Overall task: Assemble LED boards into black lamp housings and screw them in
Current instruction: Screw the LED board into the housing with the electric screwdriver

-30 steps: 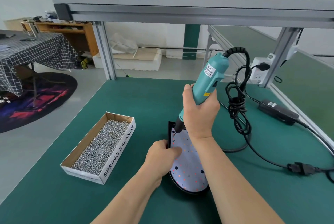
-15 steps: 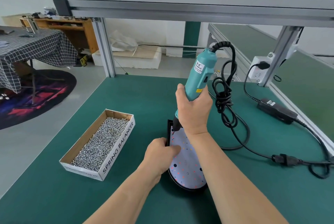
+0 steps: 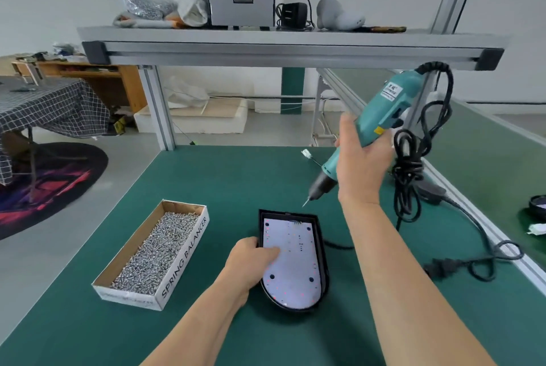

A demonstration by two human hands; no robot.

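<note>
LED board (image 3: 295,262) in black lamp housing (image 3: 322,250).
Our left hand (image 3: 249,259) clasps its rim, thumb on board; right hand (image 3: 360,164) grips electric screwdriver (image 3: 381,111).

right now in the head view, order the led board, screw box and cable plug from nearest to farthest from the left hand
1. LED board: touching, right under the fingers of the left hand.
2. Screw box: just left of that hand, on the mat.
3. Cable plug: far right on the mat.
</note>
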